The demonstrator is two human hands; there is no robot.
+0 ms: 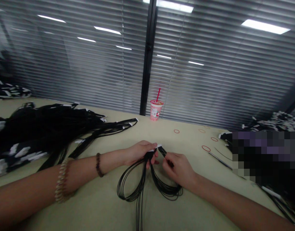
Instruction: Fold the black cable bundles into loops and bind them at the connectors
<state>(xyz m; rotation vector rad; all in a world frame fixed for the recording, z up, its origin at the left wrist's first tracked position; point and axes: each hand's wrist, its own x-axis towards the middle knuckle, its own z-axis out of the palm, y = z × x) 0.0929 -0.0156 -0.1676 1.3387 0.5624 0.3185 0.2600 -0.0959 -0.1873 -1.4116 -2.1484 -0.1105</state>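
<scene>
A bundle of thin black cords point(140, 184) with white tags at the ends lies looped on the pale table point(190, 211) in front of me. My left hand point(140, 152) is closed on the bundle near its tagged ends. My right hand point(177, 166) pinches a second group of the same cords just to the right, its loop hanging below. Both loops rest on the table, and loose tails run toward me. Bracelets sit on my left wrist and forearm.
A big heap of black tagged cords point(41, 131) covers the table's left. Another pile point(274, 123) lies at the right, beside a blurred patch. A pink cup with a straw point(156, 109) stands by the blinds. Red rubber bands point(206, 148) and a thin rod point(219, 161) lie on the right.
</scene>
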